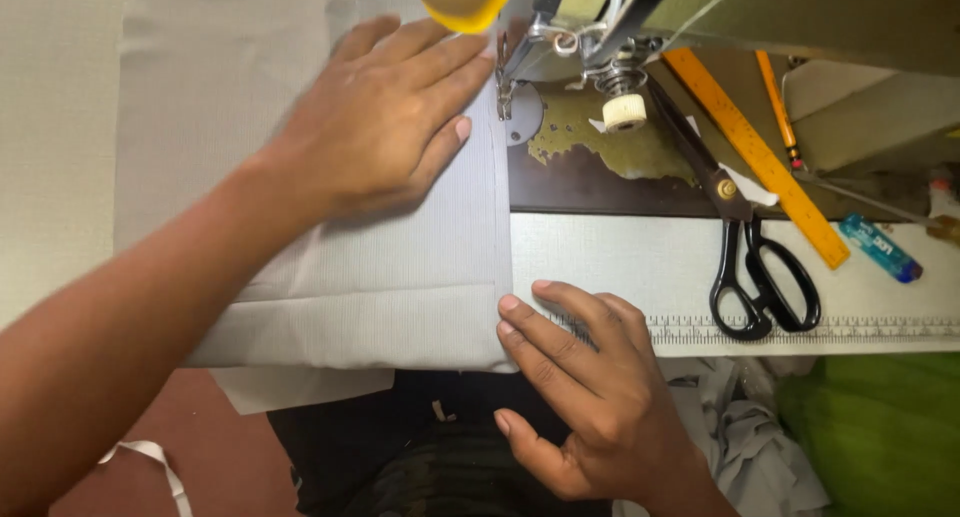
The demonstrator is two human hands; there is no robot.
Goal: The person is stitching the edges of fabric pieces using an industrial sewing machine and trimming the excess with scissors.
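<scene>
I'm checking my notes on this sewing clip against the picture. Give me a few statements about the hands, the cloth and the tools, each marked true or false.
1. The left hand lies flat on the grey cloth. True.
2. The right hand holds the scissors. False: the scissors lie apart on the table, and the right hand's fingertips rest at the cloth's right edge.
3. An orange ruler lies beside the scissors. True.
4. The scissors have red handles. False: the handles are black.
5. The cloth's right edge runs up to the sewing machine's presser foot. True.
</scene>
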